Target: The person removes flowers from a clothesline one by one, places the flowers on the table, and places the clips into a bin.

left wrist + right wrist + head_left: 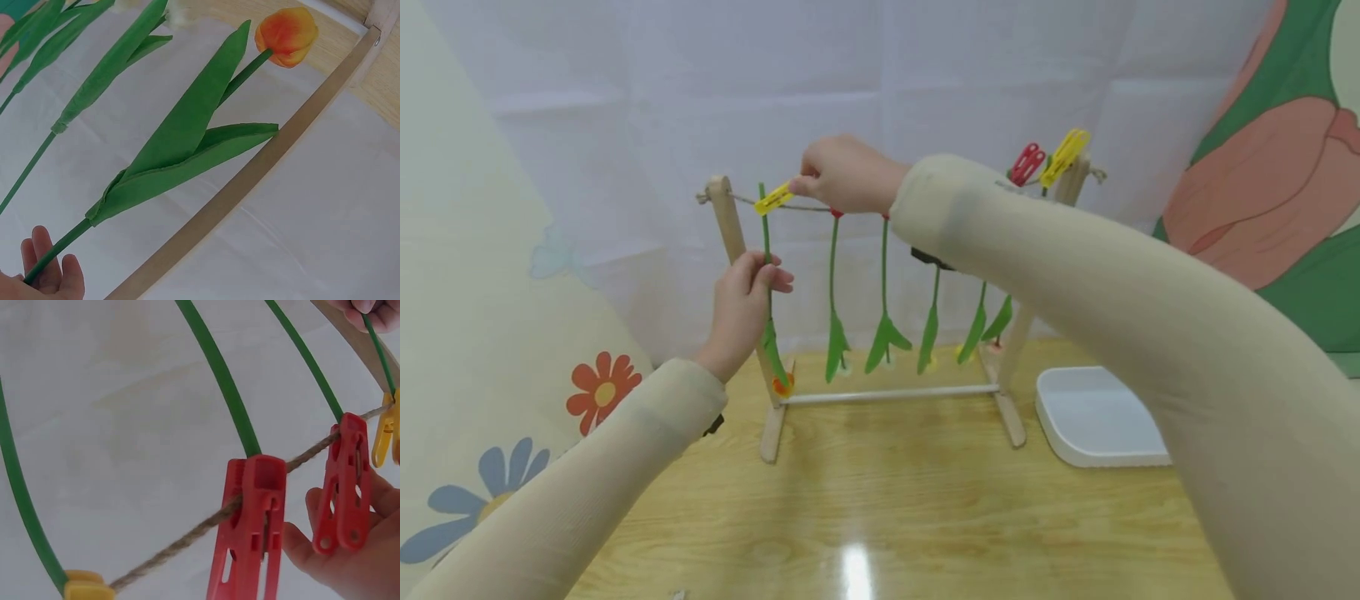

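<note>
Your left fingers (72, 275) pinch the stem (67, 242) of an orange tulip (286, 34); your right fingers (812, 164) grip the yellow clothespin (772, 200) on the rope (181, 542).

We can read no text, label, brand, number or sign in any of the three views.
</note>
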Demonstrator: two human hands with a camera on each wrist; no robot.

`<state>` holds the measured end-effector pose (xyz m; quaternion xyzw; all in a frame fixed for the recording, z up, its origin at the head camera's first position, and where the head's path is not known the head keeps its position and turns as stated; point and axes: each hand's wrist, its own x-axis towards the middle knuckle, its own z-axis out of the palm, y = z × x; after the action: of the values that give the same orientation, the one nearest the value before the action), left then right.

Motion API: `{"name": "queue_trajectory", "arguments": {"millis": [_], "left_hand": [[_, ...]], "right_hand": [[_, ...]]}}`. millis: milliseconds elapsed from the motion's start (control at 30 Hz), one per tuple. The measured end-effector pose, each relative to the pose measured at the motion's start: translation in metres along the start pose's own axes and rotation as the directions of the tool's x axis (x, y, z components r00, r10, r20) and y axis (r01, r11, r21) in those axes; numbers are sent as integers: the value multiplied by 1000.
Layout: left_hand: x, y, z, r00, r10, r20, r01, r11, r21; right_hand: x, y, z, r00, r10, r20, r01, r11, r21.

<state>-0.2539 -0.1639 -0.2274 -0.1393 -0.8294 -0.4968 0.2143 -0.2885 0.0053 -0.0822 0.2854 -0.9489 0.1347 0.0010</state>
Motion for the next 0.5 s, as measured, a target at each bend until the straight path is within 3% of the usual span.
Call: {"name": "queue_trajectory", "arguments": {"millis": [133, 333, 500], "left_hand": [[-1, 0, -1, 1000, 5, -5, -5, 1000, 14], [0, 1, -1, 1000, 11, -13, -10, 999, 37], [0, 2, -2, 1000, 4, -11, -3, 1000, 28]], "right_hand": [[1, -3, 0, 1000, -8, -2, 8, 1000, 2], [0, -4, 3, 993, -76, -94, 70, 995, -65], [-2, -4, 10, 966, -160, -204, 128, 979, -160]]}}
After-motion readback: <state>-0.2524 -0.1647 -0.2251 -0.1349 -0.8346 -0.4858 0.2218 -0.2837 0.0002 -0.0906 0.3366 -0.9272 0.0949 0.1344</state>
